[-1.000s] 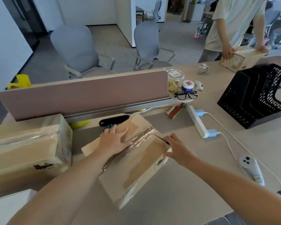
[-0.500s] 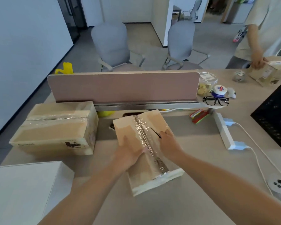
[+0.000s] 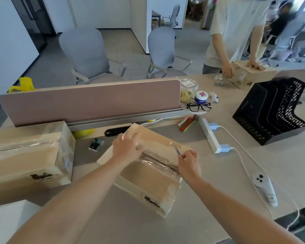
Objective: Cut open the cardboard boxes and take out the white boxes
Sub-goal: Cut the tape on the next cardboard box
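— Cardboard box (image 3: 148,175), brown, top seam under clear tape, lying aslant on grey desk (image 3: 227,182) at centre of head view. Flaps closed.
— Left hand (image 3: 126,148)?
— Flat on far end of box top, fingers straight, pressing down. Nothing clasped.
— Right hand (image 3: 189,162)?
— Fingers and thumb pinched round thin blade (image 3: 176,150), tip at taped seam near right side of top. Whether touching tape: cannot tell.
— Other task items?
— Second cardboard box (image 3: 28,155), taped shut, left of first and apart from it. White box (image 3: 5,221) at near left corner of desk, only partly in frame.
— Surroundings?
— Pink divider panel (image 3: 88,101) behind both boxes. Black glasses (image 3: 199,106) on small round shelf at divider's end, beside blue-and-white jar (image 3: 202,96). White power strip (image 3: 209,136) right of centre box, two blue plugs in it. Black file rack (image 3: 271,111) further right. White controller (image 3: 264,189) near right edge of desk. Another person (image 3: 236,32) at far end, both hands on third cardboard box (image 3: 245,77), tape roll (image 3: 219,80) just beside it.
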`<state>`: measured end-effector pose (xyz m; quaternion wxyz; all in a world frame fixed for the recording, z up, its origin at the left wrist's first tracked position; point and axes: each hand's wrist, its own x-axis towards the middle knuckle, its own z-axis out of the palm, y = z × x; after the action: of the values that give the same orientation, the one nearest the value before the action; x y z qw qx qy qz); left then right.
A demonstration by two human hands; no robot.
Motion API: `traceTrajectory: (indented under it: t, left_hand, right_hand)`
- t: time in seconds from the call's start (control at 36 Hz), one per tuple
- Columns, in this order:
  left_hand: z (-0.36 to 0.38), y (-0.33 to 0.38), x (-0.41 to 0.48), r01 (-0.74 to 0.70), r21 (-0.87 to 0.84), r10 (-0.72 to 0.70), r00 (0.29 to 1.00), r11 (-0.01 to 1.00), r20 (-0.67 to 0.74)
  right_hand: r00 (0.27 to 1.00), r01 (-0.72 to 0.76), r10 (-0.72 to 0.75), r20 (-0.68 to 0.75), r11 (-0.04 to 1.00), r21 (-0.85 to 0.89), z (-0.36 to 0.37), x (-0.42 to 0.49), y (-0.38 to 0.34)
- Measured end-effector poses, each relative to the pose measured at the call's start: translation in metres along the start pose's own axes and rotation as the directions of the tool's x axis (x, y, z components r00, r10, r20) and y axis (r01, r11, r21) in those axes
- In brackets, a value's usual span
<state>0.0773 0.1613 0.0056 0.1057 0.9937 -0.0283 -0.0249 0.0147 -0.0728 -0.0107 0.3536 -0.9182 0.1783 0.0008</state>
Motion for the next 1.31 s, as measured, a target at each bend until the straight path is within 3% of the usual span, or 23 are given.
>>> traceTrajectory:
  t: [0.08, 0.19, 0.42, 0.53, 0.67, 0.78, 0.89, 1.0, 1.31]
  left_hand:
    - [0.003, -0.02, 0.013, 0.12, -0.049, -0.113, 0.986, 0.992, 0.122]
    - [0.005, -0.027, 0.016, 0.126, -0.04, -0.111, 0.958, 0.991, 0.266]
    - [0.021, -0.028, -0.036, 0.305, -0.031, -0.298, 0.944, 0.952, 0.14]
    - [0.038, -0.029, -0.067, 0.441, -0.067, -0.437, 0.897, 0.895, 0.066]
    - [0.034, -0.02, -0.085, 0.516, -0.061, -0.505, 0.852, 0.854, 0.137]
    - [0.023, -0.009, -0.081, 0.386, 0.009, -0.385, 0.917, 0.922, 0.11]
    - [0.027, 0.021, -0.072, 0.063, -0.01, -0.063, 0.997, 0.998, -0.033]
    - [0.039, 0.062, -0.076, -0.173, -0.06, 0.169, 0.983, 0.983, -0.073]
    - [0.059, 0.077, -0.077, -0.222, -0.037, 0.223, 0.975, 0.974, 0.012]
  right_hand:
    - [0.999, 0.043, -0.045, 0.022, 0.993, 0.109, 0.0, -0.002, 0.001]
    - [0.991, 0.006, -0.018, 0.129, 0.996, 0.089, 0.003, 0.0, -0.003]
    - [0.972, 0.022, -0.034, 0.231, 0.998, 0.054, 0.013, 0.025, -0.009]
    - [0.964, 0.072, -0.083, 0.251, 0.996, 0.056, 0.025, 0.035, -0.018]
    - [0.936, 0.099, -0.156, 0.315, 0.977, 0.19, 0.029, 0.042, -0.022]
    - [0.977, 0.041, -0.107, 0.183, 0.943, 0.331, 0.009, 0.043, -0.023]
    - [0.995, -0.066, 0.048, 0.09, 0.974, 0.217, -0.018, 0.037, -0.001]
    - [0.985, -0.153, 0.138, 0.102, 0.975, 0.159, -0.03, 0.032, 0.025]
    - [0.993, -0.038, 0.04, 0.107, 0.999, -0.025, -0.04, 0.007, 0.035]
